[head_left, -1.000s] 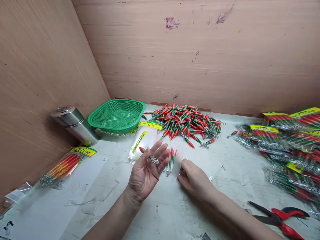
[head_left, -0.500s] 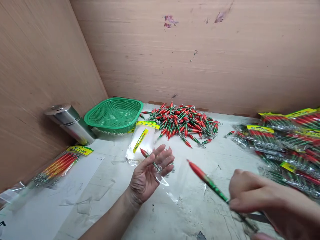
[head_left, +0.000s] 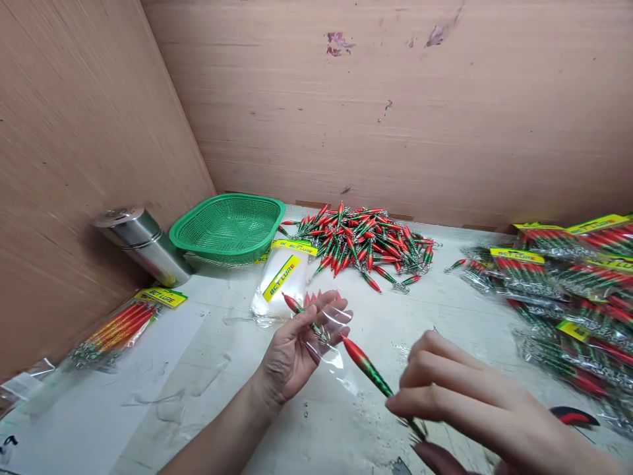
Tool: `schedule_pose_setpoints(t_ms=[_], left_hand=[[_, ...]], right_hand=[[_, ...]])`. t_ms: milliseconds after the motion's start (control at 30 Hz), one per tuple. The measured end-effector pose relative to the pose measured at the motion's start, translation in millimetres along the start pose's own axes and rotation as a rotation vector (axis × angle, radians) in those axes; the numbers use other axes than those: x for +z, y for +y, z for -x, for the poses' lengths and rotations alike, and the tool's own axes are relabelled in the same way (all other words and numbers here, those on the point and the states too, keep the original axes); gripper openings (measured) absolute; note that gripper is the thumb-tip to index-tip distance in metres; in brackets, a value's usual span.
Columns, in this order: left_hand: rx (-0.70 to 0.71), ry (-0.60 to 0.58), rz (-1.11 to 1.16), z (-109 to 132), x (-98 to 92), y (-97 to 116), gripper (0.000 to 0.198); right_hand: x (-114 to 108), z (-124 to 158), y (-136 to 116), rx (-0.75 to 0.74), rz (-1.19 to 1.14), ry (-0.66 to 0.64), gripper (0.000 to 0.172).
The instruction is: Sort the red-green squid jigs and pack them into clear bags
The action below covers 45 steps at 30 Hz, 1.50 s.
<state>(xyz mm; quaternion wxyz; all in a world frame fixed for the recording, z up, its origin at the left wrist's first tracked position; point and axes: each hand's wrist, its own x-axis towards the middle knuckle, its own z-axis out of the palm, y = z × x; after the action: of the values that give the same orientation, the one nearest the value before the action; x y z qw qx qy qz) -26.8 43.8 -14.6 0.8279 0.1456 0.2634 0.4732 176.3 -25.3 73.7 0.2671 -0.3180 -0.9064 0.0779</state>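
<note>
My left hand [head_left: 291, 356] holds a clear plastic bag [head_left: 341, 373], its mouth towards the right. Red tips of several lures show behind the fingers of that hand. One red-and-green fishing lure [head_left: 293, 303] rests under the left thumb, its hooks near the palm; whether it is inside the bag I cannot tell. My right hand [head_left: 459, 396] pinches another red-and-green fishing lure [head_left: 368, 369] at its hook end. Its red tip points up-left at the bag, close to the left fingertips.
Behind the hands lies a heap of lures [head_left: 366, 244]. Beside it are a stack of empty labelled bags [head_left: 281, 277], a green basket [head_left: 227, 254] and a steel flask [head_left: 148, 247]. Filled lure packs [head_left: 519, 267] pile up on the right; an orange lure pack [head_left: 123, 323] lies left.
My right hand has moved left with its lure, bringing the red tip up to the bag. The left hand has barely shifted and still holds the bag.
</note>
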Motion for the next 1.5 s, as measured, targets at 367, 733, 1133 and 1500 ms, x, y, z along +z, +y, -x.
schedule_pose_setpoints(t_ms=[367, 733, 1133, 1500], left_hand=[[-0.063, -0.087, -0.041, 3.6, 2.7, -7.8, 0.026], [-0.122, -0.106, -0.055, 4.8, 2.1, -13.6, 0.025], [-0.109, -0.049, -0.036, 3.6, 5.4, -14.3, 0.045], [0.201, 0.116, 0.168, -2.5, 2.5, 36.0, 0.047]], right_hand=[[39.5, -4.7, 21.4, -0.096, 0.338, 0.103, 0.019], [49.6, -4.4, 28.7, -0.131, 0.398, 0.237, 0.029], [69.3, -6.3, 29.9, -0.059, 0.243, 0.319, 0.019], [102.3, -10.9, 90.4, 0.365, -0.018, -0.182, 0.019]])
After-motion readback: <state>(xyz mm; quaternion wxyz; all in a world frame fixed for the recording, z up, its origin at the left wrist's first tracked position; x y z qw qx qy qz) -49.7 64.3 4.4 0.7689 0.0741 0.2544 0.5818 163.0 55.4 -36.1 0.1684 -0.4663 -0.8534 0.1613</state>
